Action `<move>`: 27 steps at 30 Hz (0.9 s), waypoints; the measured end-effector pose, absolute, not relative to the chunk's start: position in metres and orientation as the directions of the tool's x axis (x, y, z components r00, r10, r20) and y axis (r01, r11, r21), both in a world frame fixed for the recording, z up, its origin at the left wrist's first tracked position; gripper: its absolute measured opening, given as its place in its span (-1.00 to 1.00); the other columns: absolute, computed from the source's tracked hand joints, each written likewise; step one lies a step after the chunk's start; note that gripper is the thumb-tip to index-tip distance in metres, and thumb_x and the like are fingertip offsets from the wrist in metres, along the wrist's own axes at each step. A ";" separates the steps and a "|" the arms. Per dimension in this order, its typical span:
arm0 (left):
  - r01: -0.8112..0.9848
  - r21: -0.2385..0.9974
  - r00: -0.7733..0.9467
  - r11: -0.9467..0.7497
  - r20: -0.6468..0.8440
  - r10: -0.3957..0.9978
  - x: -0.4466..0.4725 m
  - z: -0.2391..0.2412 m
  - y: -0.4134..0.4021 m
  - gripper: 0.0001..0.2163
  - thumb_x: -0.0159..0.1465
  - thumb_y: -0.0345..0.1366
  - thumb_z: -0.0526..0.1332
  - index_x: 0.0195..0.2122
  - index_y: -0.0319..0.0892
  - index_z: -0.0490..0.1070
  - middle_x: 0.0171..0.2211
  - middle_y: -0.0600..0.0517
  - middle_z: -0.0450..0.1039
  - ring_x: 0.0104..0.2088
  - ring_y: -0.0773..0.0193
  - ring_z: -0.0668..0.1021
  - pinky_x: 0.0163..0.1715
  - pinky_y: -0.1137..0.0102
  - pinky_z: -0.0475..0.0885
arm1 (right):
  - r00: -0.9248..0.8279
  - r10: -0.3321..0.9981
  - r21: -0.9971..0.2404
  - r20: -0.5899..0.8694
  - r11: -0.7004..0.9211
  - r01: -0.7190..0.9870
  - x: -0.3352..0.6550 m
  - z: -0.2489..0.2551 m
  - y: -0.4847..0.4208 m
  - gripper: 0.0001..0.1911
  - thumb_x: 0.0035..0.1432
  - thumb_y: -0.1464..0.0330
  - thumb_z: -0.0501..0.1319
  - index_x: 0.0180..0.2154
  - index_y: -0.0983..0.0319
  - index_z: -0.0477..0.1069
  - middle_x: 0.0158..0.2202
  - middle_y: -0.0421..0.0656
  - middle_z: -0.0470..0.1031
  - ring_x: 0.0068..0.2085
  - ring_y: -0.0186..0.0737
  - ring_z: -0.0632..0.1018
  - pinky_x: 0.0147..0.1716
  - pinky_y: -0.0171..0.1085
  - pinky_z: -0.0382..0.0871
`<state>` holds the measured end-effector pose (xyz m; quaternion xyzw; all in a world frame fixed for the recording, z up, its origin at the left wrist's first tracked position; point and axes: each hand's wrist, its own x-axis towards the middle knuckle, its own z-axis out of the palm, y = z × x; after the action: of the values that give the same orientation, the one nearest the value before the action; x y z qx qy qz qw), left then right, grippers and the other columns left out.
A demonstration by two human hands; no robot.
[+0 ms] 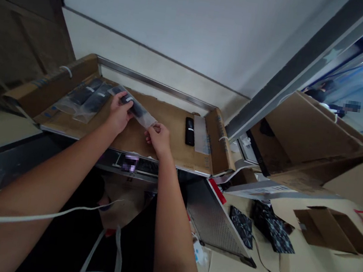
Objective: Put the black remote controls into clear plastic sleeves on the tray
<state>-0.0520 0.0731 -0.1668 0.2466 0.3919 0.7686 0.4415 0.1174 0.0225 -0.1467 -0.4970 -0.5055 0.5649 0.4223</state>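
Observation:
Between my hands is a clear plastic bag (141,116) with a dark oblong item inside, which carries a small white label. My left hand (121,112) is closed on the bag's far left part, around the dark item. At the bag's other end, my right hand (158,137) pinches the loose plastic. To the left on the cardboard-lined tray (127,141) lie two bagged dark items (98,97), side by side. An unbagged black oblong item (189,131) with a white label rests at the right, beside a flat empty-looking plastic bag (201,134).
Raised cardboard walls (219,143) edge the tray. An open cardboard box (315,136) stands at the right, and another box (333,229) sits on the floor near dark patterned packages (270,225). A white cable (57,213) crosses my left forearm.

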 end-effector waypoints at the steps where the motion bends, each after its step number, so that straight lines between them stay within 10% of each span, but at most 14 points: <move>1: -0.498 0.811 -0.478 -0.306 0.038 0.877 -0.052 -0.165 0.072 -0.57 0.17 -0.49 0.31 0.03 0.05 0.38 0.01 0.04 0.49 -0.08 0.21 0.61 -0.15 0.29 0.60 | -0.169 0.974 -0.989 -0.149 -0.145 0.032 0.118 -0.144 0.022 -0.91 0.23 0.48 0.22 -0.25 0.22 0.33 -0.55 -0.33 0.50 -0.64 -0.45 0.43 -0.68 -0.47 0.27; 27: -0.521 0.800 -0.381 -0.299 0.096 0.920 -0.052 -0.159 0.066 -0.47 0.13 -0.55 0.22 0.11 0.05 0.33 0.00 0.02 0.53 0.02 0.06 0.63 0.01 0.10 0.57 | -0.382 0.858 -0.939 -0.344 -0.327 0.110 0.120 -0.123 0.024 -0.86 0.25 0.53 0.26 -0.39 0.31 0.45 -0.50 -0.19 0.58 -0.53 -0.47 0.50 -0.50 -0.50 0.43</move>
<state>-0.0524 0.0661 -0.1587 0.2855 0.3496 0.7537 0.4777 0.1202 0.0244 -0.1231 -0.4783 -0.5060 0.6593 0.2837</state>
